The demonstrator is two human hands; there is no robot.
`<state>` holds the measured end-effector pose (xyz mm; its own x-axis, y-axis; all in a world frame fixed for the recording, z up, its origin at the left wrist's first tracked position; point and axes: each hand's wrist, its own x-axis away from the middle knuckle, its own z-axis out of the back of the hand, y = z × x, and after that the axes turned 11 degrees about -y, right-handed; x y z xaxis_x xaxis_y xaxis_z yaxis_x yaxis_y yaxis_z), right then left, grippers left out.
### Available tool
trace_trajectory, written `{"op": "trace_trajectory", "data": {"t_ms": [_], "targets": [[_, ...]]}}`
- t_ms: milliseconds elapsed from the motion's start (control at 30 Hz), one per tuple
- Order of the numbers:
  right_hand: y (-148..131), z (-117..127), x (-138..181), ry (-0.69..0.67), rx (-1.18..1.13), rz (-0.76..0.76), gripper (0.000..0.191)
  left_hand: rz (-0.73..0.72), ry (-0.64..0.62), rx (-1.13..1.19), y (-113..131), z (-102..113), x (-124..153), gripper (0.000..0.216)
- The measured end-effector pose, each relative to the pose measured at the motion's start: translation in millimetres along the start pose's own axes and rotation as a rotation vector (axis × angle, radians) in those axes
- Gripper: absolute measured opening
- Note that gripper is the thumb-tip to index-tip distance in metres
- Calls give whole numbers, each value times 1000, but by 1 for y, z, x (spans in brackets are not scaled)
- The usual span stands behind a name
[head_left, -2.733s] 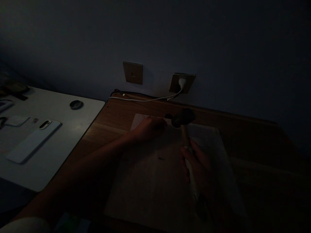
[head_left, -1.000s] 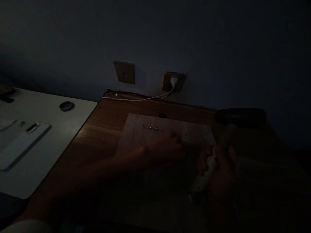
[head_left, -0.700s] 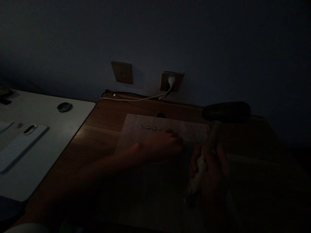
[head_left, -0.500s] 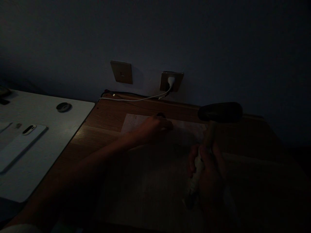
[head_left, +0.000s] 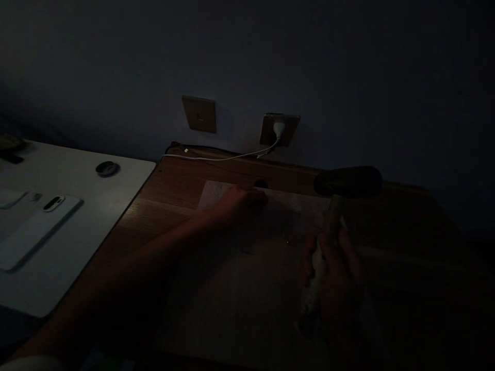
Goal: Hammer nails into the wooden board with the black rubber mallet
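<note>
The scene is very dark. A pale flat board point(head_left: 240, 293) lies on a brown wooden desk point(head_left: 174, 190). My left hand point(head_left: 240, 202) rests at the board's far edge with its fingers pinched together; what they pinch is too dark to name. My right hand point(head_left: 334, 273) is wrapped round the light handle of a hammer point(head_left: 336, 206). The hammer's dark head is raised above the board's far right corner. A small loose nail point(head_left: 286, 239) lies on the board between my two hands.
A white table point(head_left: 116, 190) adjoins the desk on the left, with a white phone point(head_left: 34, 226) and a small dark round object point(head_left: 107, 168) on it. On the wall are a switch plate point(head_left: 199, 114) and a socket with a white plug point(head_left: 279, 129); its cable point(head_left: 216, 157) runs along the desk's back edge.
My left hand moved from the middle of the board up to its far edge, covering the row of small nails. The hammer head swung left and stays raised.
</note>
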<state>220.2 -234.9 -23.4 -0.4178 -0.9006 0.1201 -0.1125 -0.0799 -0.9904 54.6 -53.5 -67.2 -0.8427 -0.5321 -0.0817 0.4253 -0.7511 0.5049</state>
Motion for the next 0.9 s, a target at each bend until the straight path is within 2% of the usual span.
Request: {"op": "trace_trajectory", "data": {"t_ms": [267, 500, 700, 900], "targets": [[1, 4, -1, -51, 66, -47, 26, -53, 38, -27, -2, -3, 2, 18], [-6, 17, -9, -306, 215, -243, 46, -15, -11, 12, 3, 3, 2, 18], [1, 25, -3, -344, 270, -324, 70, 40, -30, 23, 4, 4, 1, 22], [6, 29, 2, -392, 343, -277, 74, 36, -26, 34, 5, 5, 1, 25]]}}
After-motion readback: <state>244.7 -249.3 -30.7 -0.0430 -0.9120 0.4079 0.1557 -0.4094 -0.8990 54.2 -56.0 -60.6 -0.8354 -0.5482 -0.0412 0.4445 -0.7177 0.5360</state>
